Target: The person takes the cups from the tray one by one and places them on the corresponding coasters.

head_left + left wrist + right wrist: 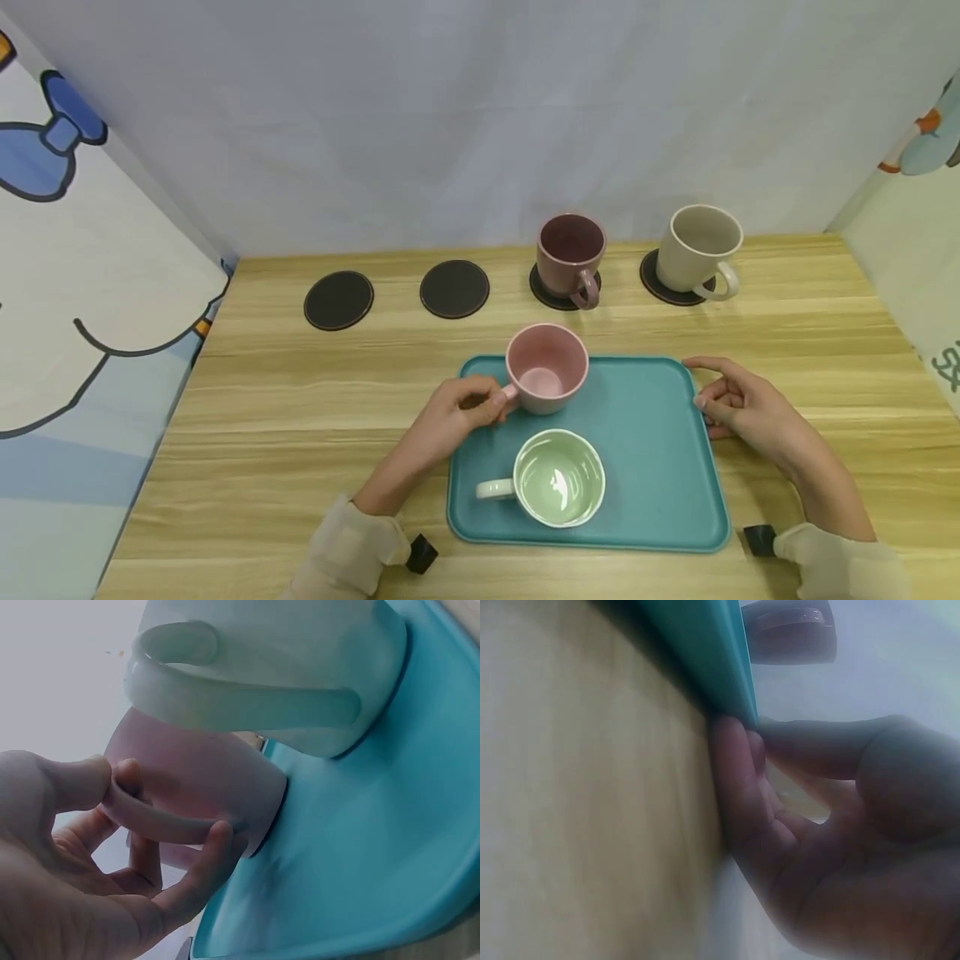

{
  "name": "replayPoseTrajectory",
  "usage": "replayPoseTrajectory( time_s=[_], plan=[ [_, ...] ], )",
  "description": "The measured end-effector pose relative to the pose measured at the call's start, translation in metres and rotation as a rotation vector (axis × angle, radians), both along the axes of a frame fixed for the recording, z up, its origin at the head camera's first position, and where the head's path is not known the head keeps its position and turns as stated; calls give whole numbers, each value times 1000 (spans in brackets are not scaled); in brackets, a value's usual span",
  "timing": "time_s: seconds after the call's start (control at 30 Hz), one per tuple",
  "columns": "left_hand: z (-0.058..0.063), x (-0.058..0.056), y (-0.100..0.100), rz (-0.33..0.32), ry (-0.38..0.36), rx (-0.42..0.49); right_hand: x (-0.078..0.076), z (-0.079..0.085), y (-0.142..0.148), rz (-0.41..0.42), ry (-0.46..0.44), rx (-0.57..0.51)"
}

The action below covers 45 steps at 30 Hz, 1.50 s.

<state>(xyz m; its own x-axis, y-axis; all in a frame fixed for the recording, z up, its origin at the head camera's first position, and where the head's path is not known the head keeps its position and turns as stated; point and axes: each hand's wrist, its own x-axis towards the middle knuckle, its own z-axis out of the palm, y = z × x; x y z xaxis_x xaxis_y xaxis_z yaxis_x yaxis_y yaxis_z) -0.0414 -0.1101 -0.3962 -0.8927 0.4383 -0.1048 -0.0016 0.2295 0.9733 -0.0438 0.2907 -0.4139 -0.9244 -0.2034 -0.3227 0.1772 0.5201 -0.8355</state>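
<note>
My left hand [468, 408] pinches the handle of a pink mug [546, 367], which is over the back left part of a teal tray [645, 450]. In the left wrist view the thumb presses the top of the pink handle [165, 825] and fingers curl about it. A pale green mug [558, 479] stands in front on the same tray, its handle pointing left. At the tray's right edge, my right hand [750, 408] holds the rim between thumb and curled fingers. The right wrist view shows its fingertips [731, 742] at the tray's edge [712, 652], low over the wood.
Behind the tray, a maroon mug [566, 258] and a beige mug [693, 250] stand on dark round coasters. Two bare coasters, one left [339, 300] and one nearer the middle [454, 289], lie on the wooden table [285, 417]. Pale cloth walls [450, 125] enclose the table.
</note>
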Motion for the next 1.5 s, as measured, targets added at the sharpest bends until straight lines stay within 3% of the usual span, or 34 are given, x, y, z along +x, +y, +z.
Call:
replayPoseTrajectory(
  time_s=[0.3,0.57,0.87,1.27,1.5],
  plan=[
    [-2,1,1,40,-65,50,3,-2,3,-6,-8,-11],
    [0,0,-3,83,-189,112,3,-3,3,-5,-3,-22],
    [5,-5,-9,215,-211,163,2,-1,4,-11,-9,-25],
    [19,-22,-19,288,-199,185,2,1,4,-18,-13,-31],
    [21,-35,-23,362,-197,280,1,1,3,-13,-8,-29]
  ],
)
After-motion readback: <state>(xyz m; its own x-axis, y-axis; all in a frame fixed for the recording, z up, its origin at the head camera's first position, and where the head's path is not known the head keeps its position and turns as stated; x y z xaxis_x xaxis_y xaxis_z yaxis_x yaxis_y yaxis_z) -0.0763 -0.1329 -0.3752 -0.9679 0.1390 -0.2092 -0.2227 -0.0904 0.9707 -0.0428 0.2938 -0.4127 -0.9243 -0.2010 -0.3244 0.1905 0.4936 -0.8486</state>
